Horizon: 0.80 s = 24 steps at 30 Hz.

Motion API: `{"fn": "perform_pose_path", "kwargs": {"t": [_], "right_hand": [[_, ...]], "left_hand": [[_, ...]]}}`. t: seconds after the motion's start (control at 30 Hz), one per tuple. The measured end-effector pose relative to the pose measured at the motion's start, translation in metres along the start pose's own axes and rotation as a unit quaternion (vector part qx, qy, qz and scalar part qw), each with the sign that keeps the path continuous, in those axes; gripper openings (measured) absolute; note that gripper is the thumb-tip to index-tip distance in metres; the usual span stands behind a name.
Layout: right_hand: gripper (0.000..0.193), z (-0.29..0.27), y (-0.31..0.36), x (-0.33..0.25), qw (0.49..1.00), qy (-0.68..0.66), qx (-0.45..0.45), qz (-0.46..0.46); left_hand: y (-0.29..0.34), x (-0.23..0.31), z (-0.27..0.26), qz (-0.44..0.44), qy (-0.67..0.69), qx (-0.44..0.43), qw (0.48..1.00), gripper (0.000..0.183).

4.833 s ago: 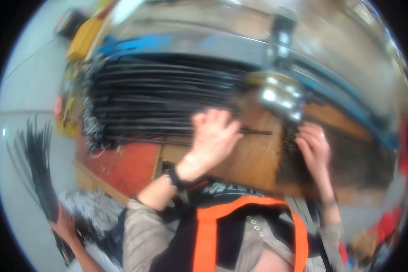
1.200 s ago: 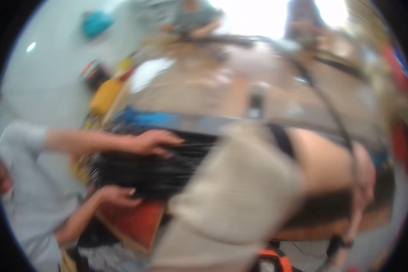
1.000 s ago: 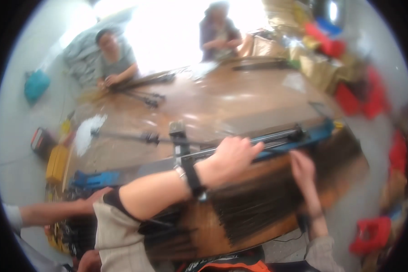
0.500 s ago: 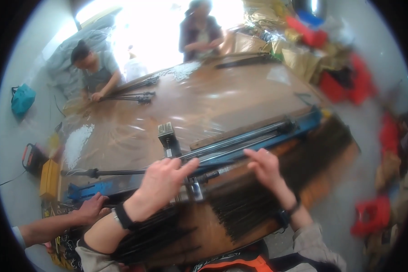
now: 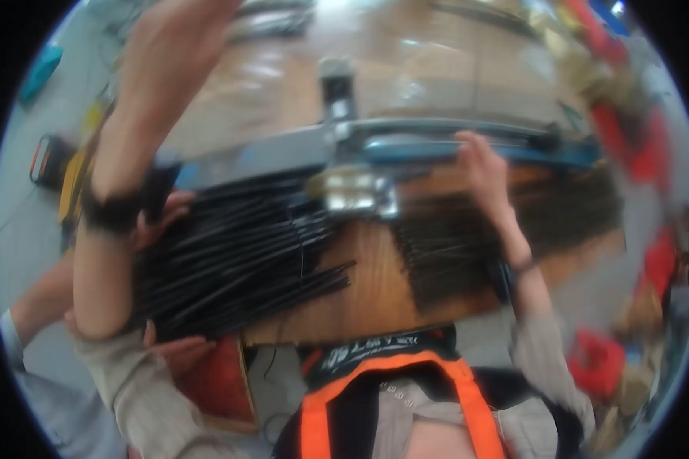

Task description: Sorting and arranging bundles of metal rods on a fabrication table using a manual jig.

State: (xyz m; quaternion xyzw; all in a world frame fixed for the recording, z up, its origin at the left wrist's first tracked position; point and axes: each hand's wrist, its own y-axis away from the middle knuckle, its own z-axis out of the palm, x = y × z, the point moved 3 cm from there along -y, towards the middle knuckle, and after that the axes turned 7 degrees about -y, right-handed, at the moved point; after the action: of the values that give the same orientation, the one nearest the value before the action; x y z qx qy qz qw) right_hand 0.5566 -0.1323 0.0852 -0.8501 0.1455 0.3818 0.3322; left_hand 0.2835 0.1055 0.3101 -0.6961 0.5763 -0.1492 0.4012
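Note:
My left hand [image 5: 180, 42] is raised at the upper left, over the far part of the table; motion smears it and its fingers are cut off by the top edge, so any hold is hidden. My right hand [image 5: 484, 172] is at the near side of a long blue fixture [image 5: 429, 149] with shiny metal rods. Its fingers point up, loosely stretched, with nothing seen in them. A metal clamp block [image 5: 352, 191] stands at the fixture's middle. Many thin black rods [image 5: 237, 245] lie left of it, and darker, ridged rods [image 5: 505, 237] lie to the right.
Beside my left arm are a co-worker's hand [image 5: 161, 218] at the black rods' left end and another hand [image 5: 180, 348] under their near edge. The wooden table's near edge [image 5: 306, 333] runs before me. Red items [image 5: 593, 363] are on the right.
My view has tilted down and nearer the table. My left hand has gone from the clamp block up and to the far left. My right hand stays by the blue fixture.

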Motion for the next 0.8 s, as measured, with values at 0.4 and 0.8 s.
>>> {"fn": "perform_pose_path", "kwargs": {"t": [0.4, 0.8], "right_hand": [[0.018, 0.083, -0.059, -0.059, 0.977, -0.135, -0.089, -0.139], [0.016, 0.154, -0.101, -0.077, 0.952, -0.025, -0.185, -0.243]], "left_hand": [[-0.025, 0.026, -0.018, -0.072, 0.094, -0.072, 0.990, 0.018], [0.032, -0.006, -0.058, -0.091, 0.015, -0.151, 0.984, 0.036]]}}
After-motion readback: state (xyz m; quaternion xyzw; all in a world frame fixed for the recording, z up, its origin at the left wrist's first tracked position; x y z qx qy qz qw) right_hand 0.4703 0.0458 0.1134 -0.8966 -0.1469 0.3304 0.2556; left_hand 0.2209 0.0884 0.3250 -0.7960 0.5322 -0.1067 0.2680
